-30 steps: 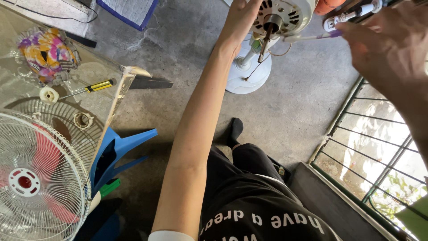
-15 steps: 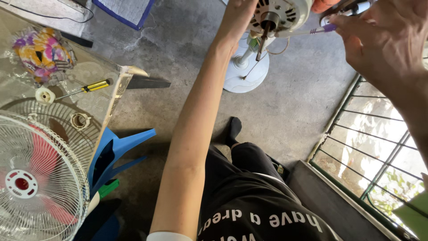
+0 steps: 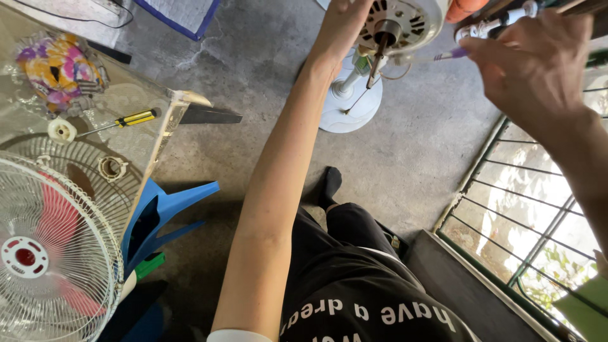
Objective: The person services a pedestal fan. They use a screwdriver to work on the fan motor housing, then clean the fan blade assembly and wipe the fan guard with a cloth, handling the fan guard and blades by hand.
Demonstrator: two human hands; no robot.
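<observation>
Lying at far left on the bench (image 3: 38,57), a white fan guard (image 3: 44,253) with red blades behind it, a second guard (image 3: 95,183) under it. Above them: colourful wrapped bundle (image 3: 54,66), small white cap (image 3: 61,130), yellow-handled screwdriver (image 3: 123,120), ring nut (image 3: 113,168). Blue plastic chair (image 3: 164,212) just beside the bench edge, dark flat piece (image 3: 209,115) on the concrete floor (image 3: 253,76).

Centre: left arm stretched up, left hand (image 3: 339,28) on the fan motor (image 3: 396,22) at top edge, its grip wrapped on the motor housing's left side; fingers partly cut off by the frame. Motor shaft (image 3: 379,60) points down, wires dangle. White stand base (image 3: 351,104) on the floor below the motor. Black-socked foot (image 3: 329,183) and black trousers lower centre.

Right: right hand (image 3: 538,60) pinching a thin purple-tipped tool (image 3: 451,55), tip aimed at the motor's right side, just short of it. Green window grille (image 3: 525,221) at far right.
</observation>
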